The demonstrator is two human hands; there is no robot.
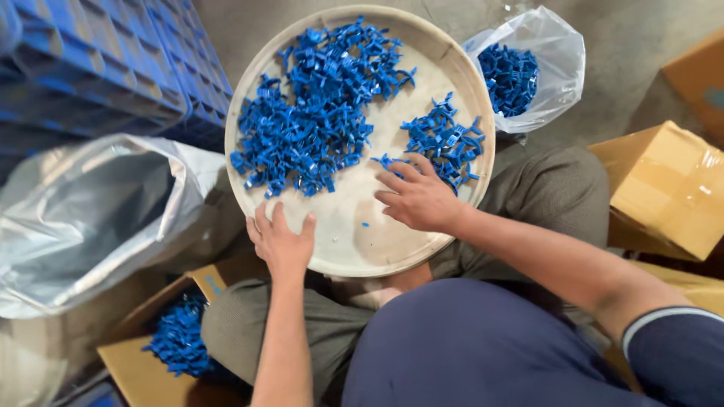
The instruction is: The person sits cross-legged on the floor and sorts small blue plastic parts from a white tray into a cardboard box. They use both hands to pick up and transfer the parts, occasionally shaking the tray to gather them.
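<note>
A round pale tray (354, 245) rests on my lap. A big heap of small blue plastic clips (313, 120) covers its upper left part. A smaller pile of blue clips (445, 139) lies at its right. My right hand (418, 200) lies flat on the tray just below that smaller pile, fingers spread and touching its near edge. My left hand (280, 241) rests on the tray's near left rim, fingers apart, holding nothing.
A clear plastic bag with blue clips (520, 71) sits past the tray at upper right. A cardboard box with more clips (177, 343) is at lower left, a large silvery bag (83, 211) at left, blue crates (113, 60) upper left, cardboard boxes (664, 188) at right.
</note>
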